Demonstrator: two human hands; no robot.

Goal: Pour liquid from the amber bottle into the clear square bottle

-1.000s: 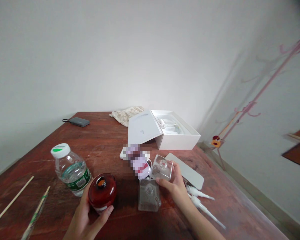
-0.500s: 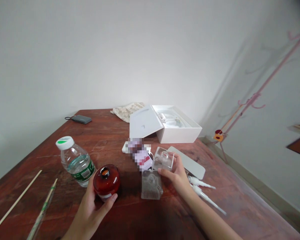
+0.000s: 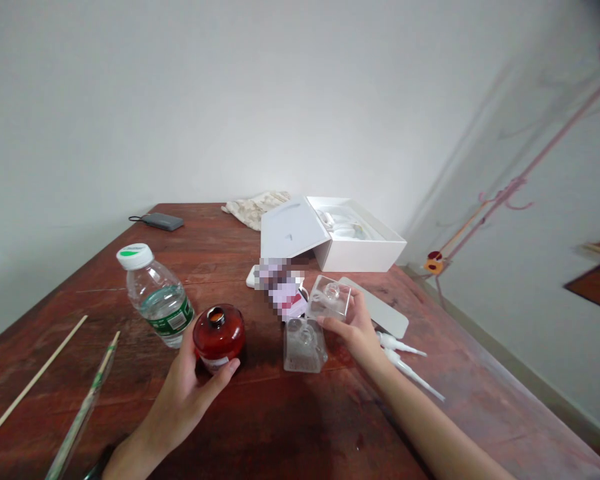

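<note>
My left hand is closed around a round dark red glass bottle with an uncapped metal-ringed neck. Just behind it a clear water bottle with a white cap and green label stands upright. My right hand grips a clear square bottle by its right side, thumb in front. A second clear square bottle sits on the table nearer to me, just below the first. Two white pump heads with thin tubes lie to the right of my right hand.
On the wooden table are an open white box, a cloth, a grey power bank, a silver flat slab and a partly blurred phone. A bare chopstick and wrapped chopsticks lie left. A pink coat rack leans right.
The view has tilted down slightly, so the table things appear higher. Both hands keep their holds, and the bottles stay in about the same places on the table.
</note>
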